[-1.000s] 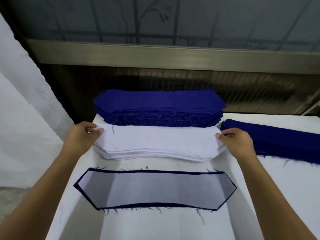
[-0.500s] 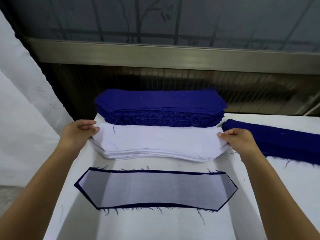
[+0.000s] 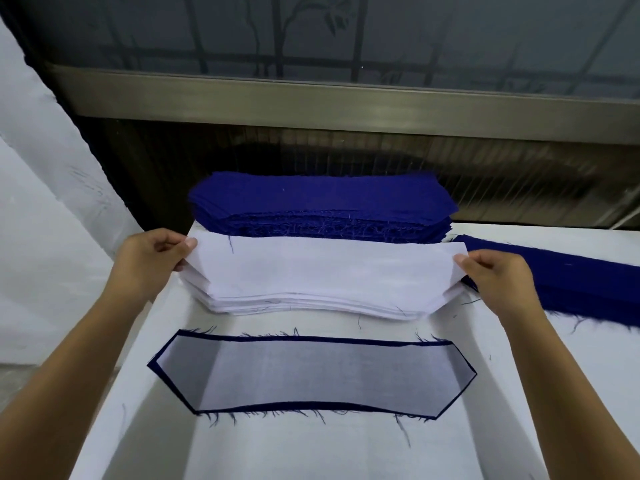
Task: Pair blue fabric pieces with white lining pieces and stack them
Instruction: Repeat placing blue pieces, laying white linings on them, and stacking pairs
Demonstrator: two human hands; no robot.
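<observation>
Pinching white lining piece point(image 3: 325, 268) by pointed ends, left grip point(image 3: 149, 259) and right grip point(image 3: 498, 282); frayed blue stack point(image 3: 322, 199) behind.

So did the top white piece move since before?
Yes. The top white piece has lifted at both ends off the white stack, toward the blue stack behind.

Light is soft, cool and fairly bright on the table point(image 3: 311, 452), coming from above; no hard glare. Two soft-edged shadow bands run diagonally down the table; the left one darkens the left end of the lined blue piece point(image 3: 311, 372). White pile point(image 3: 311, 275) is close to blown out, layer edges still readable. Window point(image 3: 346, 36) dim, low contrast. Blue stack point(image 3: 322, 199) slightly soft at its far edge; loose threads near centre sharp. Wide-angle bowing: sill point(image 3: 346, 102) curves, table edges splay outward.
</observation>
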